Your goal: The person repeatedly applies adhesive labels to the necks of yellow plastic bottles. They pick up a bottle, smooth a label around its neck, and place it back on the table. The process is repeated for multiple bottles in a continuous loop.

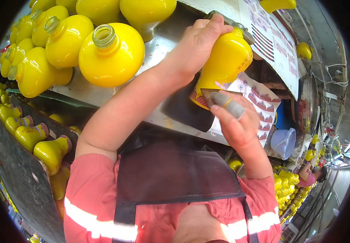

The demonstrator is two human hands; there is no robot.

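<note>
With the left hand [199,44], clamps the yellow bottle [223,60] around its shoulder, thumb laid over the top near the neck. With the right hand [236,121], pinches a dark flat blade [212,96] closed between the fingers, one of them wrapped in grey tape, and sets its edge against the red-patterned band at the bottle's base.

Holds the bottle off the metal table [158,48], tilted, neck pointing up and away to the right, base turned toward the body, just above a stack of red-and-white label sheets [262,103].

Risks, as a judgement only: could slip with the blade on the glossy curved surface and run toward the left wrist, which sits close behind the base; could scratch the yellow coat or tear the band if pressed too steeply; could lose the bottle altogether, since only one hand carries it and nothing supports it from below; might knock the open-necked yellow bottles [110,56] crowded just to the left if the elbow swings.

Looks smooth, bright yellow and shiny, gourd-shaped with a broad belly narrowing to a short neck; probably hard, slick and fairly heavy for a one-handed hold. Cannot tell whether the mouth is capped, hidden as it is behind the thumb and a metal piece.

Elsewhere: a pale blue bucket [282,141] under the table edge, more yellow bottles below, another person [309,175] far off at lower right.
</note>
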